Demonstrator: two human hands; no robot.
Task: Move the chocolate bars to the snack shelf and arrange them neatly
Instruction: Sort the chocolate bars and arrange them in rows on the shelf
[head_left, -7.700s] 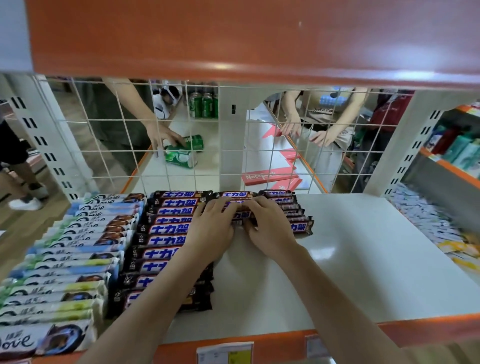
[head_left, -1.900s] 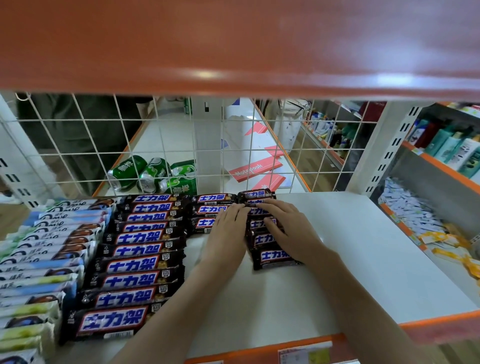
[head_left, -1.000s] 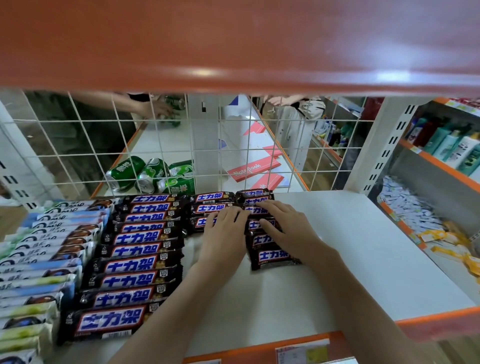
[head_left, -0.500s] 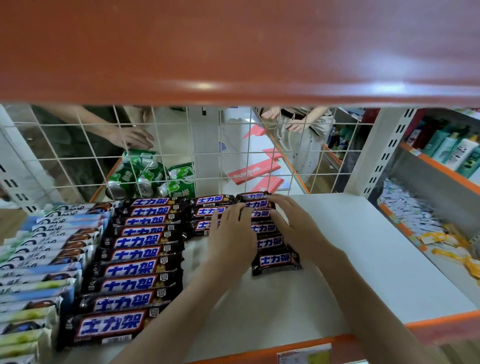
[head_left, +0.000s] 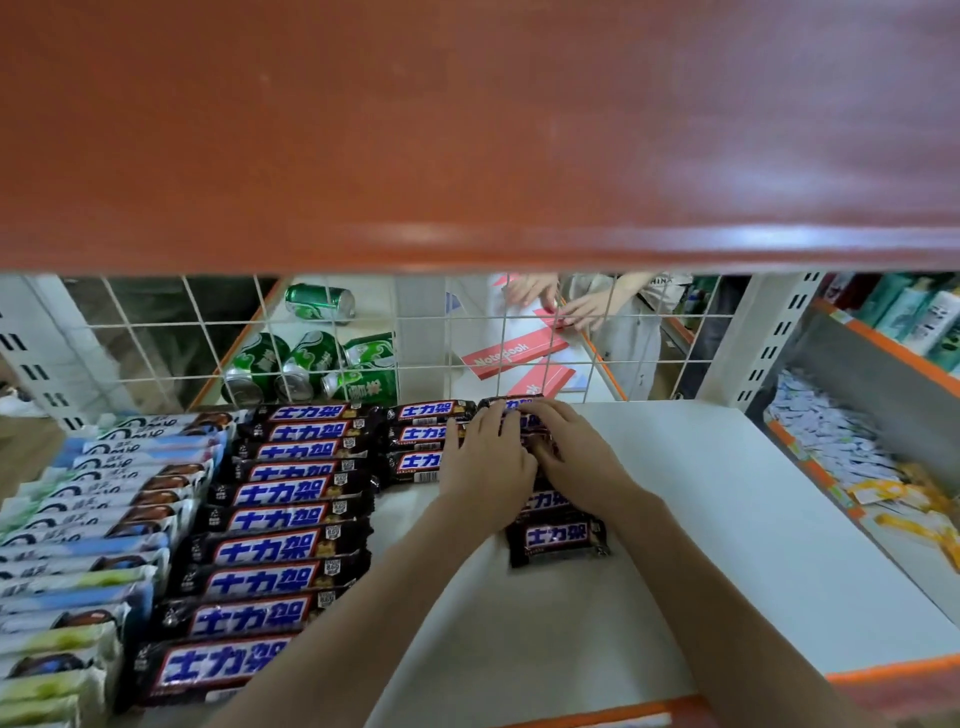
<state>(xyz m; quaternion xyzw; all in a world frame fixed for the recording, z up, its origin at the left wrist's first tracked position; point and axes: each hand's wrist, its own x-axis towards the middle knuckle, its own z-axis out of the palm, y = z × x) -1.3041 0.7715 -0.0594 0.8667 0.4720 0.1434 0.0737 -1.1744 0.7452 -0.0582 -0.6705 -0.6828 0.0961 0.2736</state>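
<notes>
- head view: both hands are on the short column of chocolate bars (head_left: 556, 538) at the back of the white shelf (head_left: 727, 519), next to the wire grid (head_left: 452, 338). the left hand (head_left: 485, 467) lies flat with fingers loosely spread over the bars. the right hand (head_left: 574, 457) lies across the same column, fingers slightly bent; whether it pinches a bar i cannot tell.
- step in hand, as i judge it: squaring up this column against the grid.
- next move likely calls for sliding the front bar back in line with the middle column (head_left: 421, 434), which is only three bars long.
- the long column (head_left: 275, 519) left of the hands is full to the shelf's front edge.
- open room lies right of the hands, bare up to the post (head_left: 753, 338); the orange lip (head_left: 893, 673) marks the drop at the front.
</notes>
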